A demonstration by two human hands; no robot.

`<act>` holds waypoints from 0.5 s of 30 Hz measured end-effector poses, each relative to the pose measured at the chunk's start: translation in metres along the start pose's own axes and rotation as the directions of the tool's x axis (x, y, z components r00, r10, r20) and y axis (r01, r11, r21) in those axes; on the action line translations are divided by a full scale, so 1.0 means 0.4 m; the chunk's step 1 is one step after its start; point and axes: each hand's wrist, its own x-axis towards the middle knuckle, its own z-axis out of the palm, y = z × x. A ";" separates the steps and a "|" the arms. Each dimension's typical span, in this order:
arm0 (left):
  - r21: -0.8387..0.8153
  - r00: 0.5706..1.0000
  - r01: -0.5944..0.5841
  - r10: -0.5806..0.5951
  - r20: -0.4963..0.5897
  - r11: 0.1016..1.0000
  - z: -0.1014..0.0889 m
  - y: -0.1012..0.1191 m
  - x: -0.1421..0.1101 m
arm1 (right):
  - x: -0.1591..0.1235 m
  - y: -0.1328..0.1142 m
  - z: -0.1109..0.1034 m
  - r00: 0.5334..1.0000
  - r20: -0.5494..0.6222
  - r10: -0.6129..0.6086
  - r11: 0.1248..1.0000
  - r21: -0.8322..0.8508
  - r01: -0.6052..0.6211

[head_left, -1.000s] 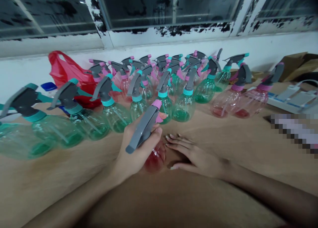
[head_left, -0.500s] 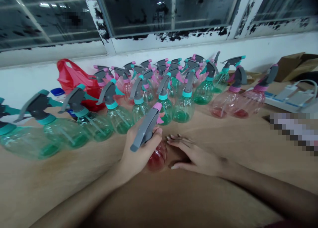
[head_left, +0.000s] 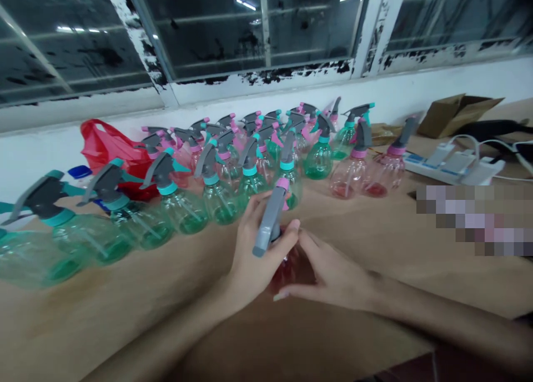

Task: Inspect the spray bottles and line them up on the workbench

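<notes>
A spray bottle (head_left: 270, 218) with a grey head, pink nozzle and clear pinkish body stands upright on the brown table in front of me. My left hand (head_left: 255, 262) is closed round its neck, just under the head. My right hand (head_left: 339, 276) is curved about the right side of the body, thumb on the near side and fingers on the far side; its fingertips are partly hidden. Red liquid shows low in the bottle between my hands. Right behind it stands a green spray bottle (head_left: 293, 196) with a teal collar.
A row of green spray bottles (head_left: 183, 212) runs to the left, with pink and green ones crowded behind. Two pink spray bottles (head_left: 347, 176) stand to the right. A red plastic bag (head_left: 108, 149), a power strip (head_left: 453, 168) and an opened cardboard box (head_left: 453, 115) lie toward the wall.
My right hand has moved from beside the bottle to its body, and now meets my left hand. The view has shifted to the right.
</notes>
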 end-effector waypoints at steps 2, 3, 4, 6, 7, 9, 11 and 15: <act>-0.028 0.999 -0.040 0.041 0.029 0.999 0.039 0.015 0.012 | -0.016 -0.003 -0.020 0.998 -0.060 -0.030 0.999 -0.021 0.029; -0.043 0.997 -0.059 0.061 0.040 0.997 0.059 0.023 0.018 | -0.023 -0.003 -0.030 0.995 -0.091 -0.039 0.998 -0.043 0.035; -0.061 0.996 -0.072 0.076 0.052 0.996 0.078 0.030 0.023 | -0.029 -0.003 -0.039 0.992 -0.115 -0.043 0.997 -0.068 0.035; -0.085 0.993 -0.080 0.087 0.074 0.993 0.113 0.042 0.034 | -0.040 0.002 -0.058 0.987 -0.155 -0.039 0.993 -0.120 0.021; -0.094 0.993 -0.076 0.084 0.085 0.993 0.128 0.047 0.040 | -0.045 0.006 -0.066 0.985 -0.168 -0.032 0.990 -0.139 0.008; -0.104 0.991 -0.069 0.080 0.109 0.992 0.152 0.058 0.050 | -0.055 0.015 -0.082 0.984 -0.179 -0.012 0.987 -0.159 -0.017; -0.110 0.987 -0.070 0.085 0.137 0.991 0.166 0.066 0.060 | -0.066 0.027 -0.097 0.983 -0.183 0.005 0.985 -0.168 -0.036; -0.070 0.967 -0.109 0.123 0.224 0.992 0.167 0.064 0.067 | -0.085 0.060 -0.130 0.974 -0.211 0.076 0.975 -0.188 -0.117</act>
